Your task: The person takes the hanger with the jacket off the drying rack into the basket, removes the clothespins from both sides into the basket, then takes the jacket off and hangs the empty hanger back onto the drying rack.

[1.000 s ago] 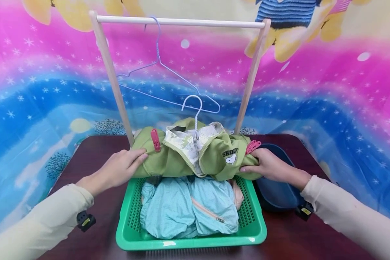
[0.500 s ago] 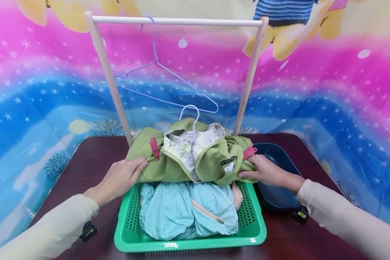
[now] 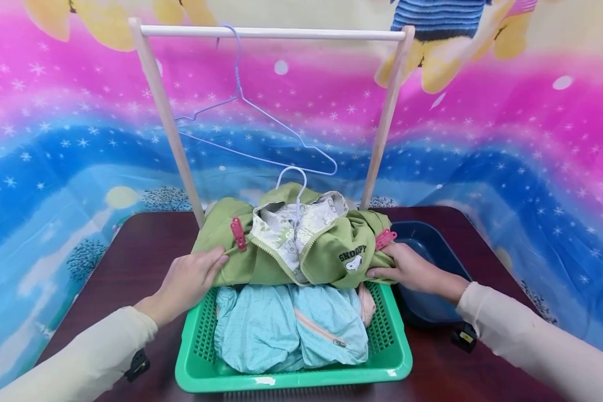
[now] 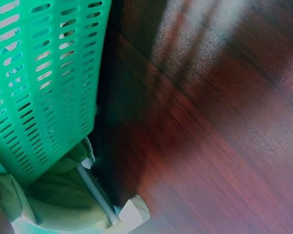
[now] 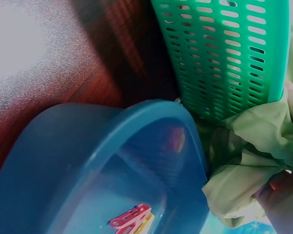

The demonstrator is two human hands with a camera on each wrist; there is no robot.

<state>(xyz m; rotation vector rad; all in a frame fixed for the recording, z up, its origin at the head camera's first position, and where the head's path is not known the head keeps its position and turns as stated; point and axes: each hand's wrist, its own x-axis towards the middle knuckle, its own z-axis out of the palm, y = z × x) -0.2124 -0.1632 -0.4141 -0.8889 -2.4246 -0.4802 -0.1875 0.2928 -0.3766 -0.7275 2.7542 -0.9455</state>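
A green zip jacket with a Snoopy print and pale patterned lining lies over the far end of the green basket. The white hook of a hanger sticks up through its collar. One red clothespin is clipped on the jacket's left shoulder, and another red clothespin on the right one. My left hand pinches the jacket cloth at the left side. At the right, just below the clothespin, my right hand grips the cloth between thumb and fingers.
Light blue clothing with a zip fills the basket. A wooden rack stands behind, a bare lilac wire hanger on its bar. Right of the basket, a dark blue basin holds a pink clothespin and something yellow.
Both hands have drawn the jacket slightly down and toward me over the basket. The hanger's hook has sunk lower along with it.
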